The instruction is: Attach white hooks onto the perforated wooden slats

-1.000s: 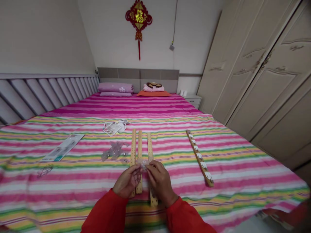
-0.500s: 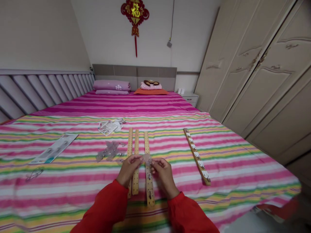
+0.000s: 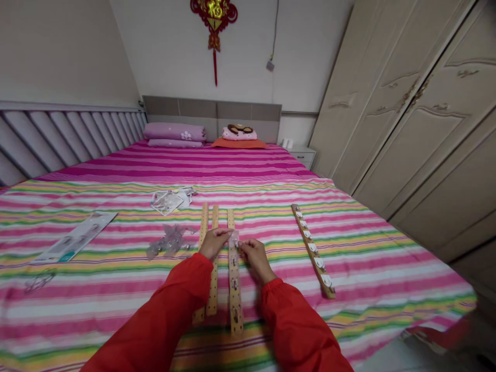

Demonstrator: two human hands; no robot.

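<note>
Both hands meet over the rightmost of three pale wooden strips with holes (image 3: 236,297), which lies lengthwise on the bed. Several metal hooks on clear backings sit along its nearer part. My left hand (image 3: 215,243) pinches the edge of a clear adhesive hook (image 3: 234,237) that lies at or just above the strip's far part. On the other side, my right hand (image 3: 254,256) has thumb and finger closed at the same hook's lower edge. Two more wooden strips (image 3: 213,289) run alongside, partly under my left hand and sleeve. To their left is a pile of clear adhesive hooks (image 3: 170,240).
A wooden strip with white-backed hooks (image 3: 313,249) lies to the right. On the left are a clear-and-white package (image 3: 77,238) and some thin metal pieces (image 3: 40,279). Small packets (image 3: 172,200) lie farther back. A striped sheet (image 3: 372,289) covers the bed.
Both hands have moved forward along the strip with the clear hook, from its middle to its far part. Another hook now shows on the strip where the hands were. The view has shifted slightly.
</note>
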